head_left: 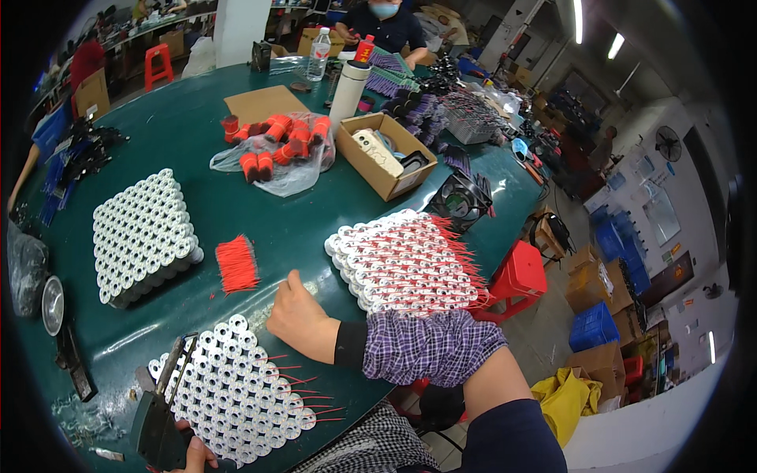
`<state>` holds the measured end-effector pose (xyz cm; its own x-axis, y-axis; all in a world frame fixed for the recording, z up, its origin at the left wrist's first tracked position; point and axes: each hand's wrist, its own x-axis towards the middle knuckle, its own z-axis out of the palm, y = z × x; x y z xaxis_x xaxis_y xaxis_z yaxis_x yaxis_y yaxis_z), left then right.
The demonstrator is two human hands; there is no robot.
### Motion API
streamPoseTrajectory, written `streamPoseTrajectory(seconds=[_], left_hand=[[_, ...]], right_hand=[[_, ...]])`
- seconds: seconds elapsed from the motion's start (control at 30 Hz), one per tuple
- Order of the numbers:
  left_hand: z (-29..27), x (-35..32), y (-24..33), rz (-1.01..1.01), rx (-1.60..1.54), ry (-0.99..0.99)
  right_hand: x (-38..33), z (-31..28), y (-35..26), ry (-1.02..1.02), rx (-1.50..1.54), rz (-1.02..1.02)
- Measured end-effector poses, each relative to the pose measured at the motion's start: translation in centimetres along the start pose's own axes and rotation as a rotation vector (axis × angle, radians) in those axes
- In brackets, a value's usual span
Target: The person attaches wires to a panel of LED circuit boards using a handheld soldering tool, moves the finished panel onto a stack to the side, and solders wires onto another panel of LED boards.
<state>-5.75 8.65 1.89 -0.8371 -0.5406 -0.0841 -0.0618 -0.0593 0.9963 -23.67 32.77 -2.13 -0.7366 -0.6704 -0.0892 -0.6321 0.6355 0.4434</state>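
At the lower left my left hand (197, 456) is wrapped round the grip of a dark soldering gun (160, 430), partly cut off by the lower edge. The gun's thin metal tip lies over the left side of a block of white round parts (236, 394) with holes in their centres. Several thin red wires stick out along that block's right side. My right hand (298, 319) is above the table, fingers curled, right of a bundle of short red wires (236, 263). Whatever its fingertips may hold is hidden.
A wired block of white parts (406, 264) stands right, another block (146, 232) left. Beyond are a plastic bag of orange-red pieces (288, 154), a cardboard box (386, 169), a pale thermos (348, 94) and a black fan (459, 197). A red stool (516, 276) stands beside the table.
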Motion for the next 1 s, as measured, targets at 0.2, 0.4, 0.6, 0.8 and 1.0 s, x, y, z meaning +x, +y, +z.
streamPoseTrajectory(seconds=[0.2,0.4,0.6,0.8,1.0], left_hand=[[-1.2,0.8,-1.9,0.339,0.319,-0.152],[1.7,0.3,0.5,-0.049,0.006,0.010],[1.9,0.4,0.7,-0.111,-0.049,-0.033],[1.8,-0.1,1.1,-0.127,-0.088,-0.043],[1.3,0.4,-0.6,-0.138,-0.088,0.005]], right_hand=[[-1.2,0.2,-0.2,0.088,0.066,0.052],[-1.5,-1.8,0.1,-0.086,0.111,-0.002],[-1.6,-1.5,0.2,-0.104,0.150,0.032],[-1.7,-1.9,0.6,-0.131,0.181,0.064],[-1.6,-0.5,-0.3,-0.038,0.093,-0.046]])
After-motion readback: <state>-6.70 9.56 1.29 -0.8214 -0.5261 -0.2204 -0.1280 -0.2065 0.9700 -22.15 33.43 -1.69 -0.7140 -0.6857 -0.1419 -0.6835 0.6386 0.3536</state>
